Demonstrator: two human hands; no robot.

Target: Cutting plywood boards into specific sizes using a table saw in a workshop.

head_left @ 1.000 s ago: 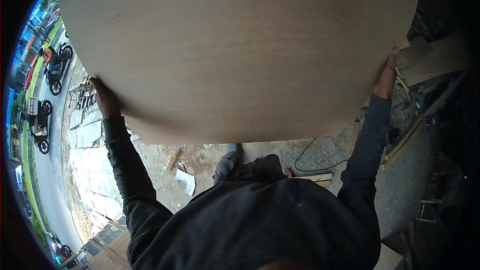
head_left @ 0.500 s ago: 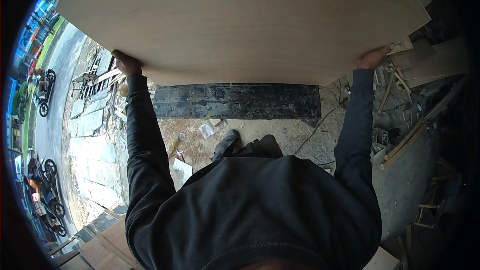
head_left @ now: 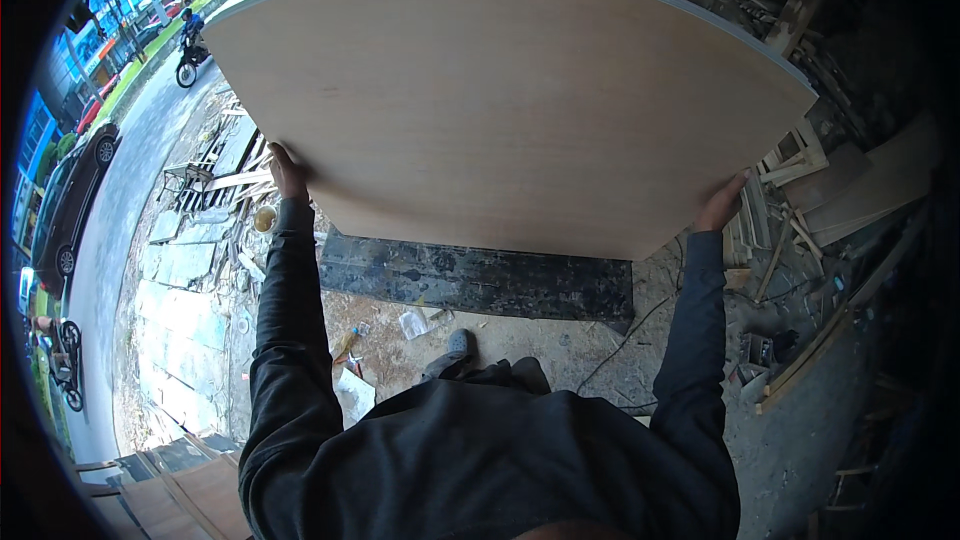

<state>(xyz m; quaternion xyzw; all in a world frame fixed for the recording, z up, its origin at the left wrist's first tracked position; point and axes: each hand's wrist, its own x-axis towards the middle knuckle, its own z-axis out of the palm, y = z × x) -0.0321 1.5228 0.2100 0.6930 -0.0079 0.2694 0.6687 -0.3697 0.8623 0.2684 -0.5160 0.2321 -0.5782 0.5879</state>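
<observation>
A large, light-brown plywood sheet [head_left: 500, 100] stretches across the view in front of me, over a dark, paint-worn bench [head_left: 470, 280]. Its far rim shows a pale grey-white edge. My left hand [head_left: 289, 174] is closed on the sheet's left edge near its close corner, with the thumb side showing. On the opposite edge, my right hand [head_left: 720, 205] grips the sheet, its fingers partly hidden. Both arms reach forward, spread wide. Most of the bench is covered by the sheet; only its near strip can be seen.
Wood scraps and a small bucket [head_left: 265, 219] lie left of the bench, beside a road with a dark car [head_left: 75, 200] and motorcycles. Wooden frames and leaning boards [head_left: 870, 180] stand at the right. A cable [head_left: 628, 345] and litter are on the ground near my feet.
My view has tilted up, so the sheet, hands and bench appear lower and the sheet's far edge now shows. Both hands still hold the sheet. Vehicles on the road have changed places.
</observation>
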